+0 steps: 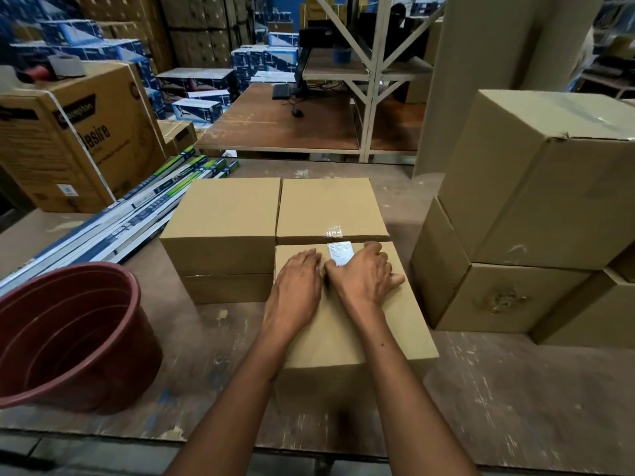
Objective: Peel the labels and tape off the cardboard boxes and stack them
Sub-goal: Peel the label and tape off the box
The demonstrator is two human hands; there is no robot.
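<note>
A plain cardboard box [395, 324] stands on the table right in front of me. A white printed label [339, 251] sticks on its top near the far edge. My left hand [299, 283] lies flat on the box top, fingers together. My right hand [362, 274] rests beside it, fingers curled at the label's lower edge; whether they pinch it is hidden. Behind this box stand two stacked boxes [223, 214] on the left and another box [326, 204] with shiny clear tape [334, 231] on its near edge.
A dark red plastic tub [68, 338] sits at the left. Long tube-light cartons [137, 207] lie diagonally behind it. A stack of larger boxes [515, 235] fills the right side. A big printed carton [68, 139] stands at far left. The table's front edge [103, 438] is near.
</note>
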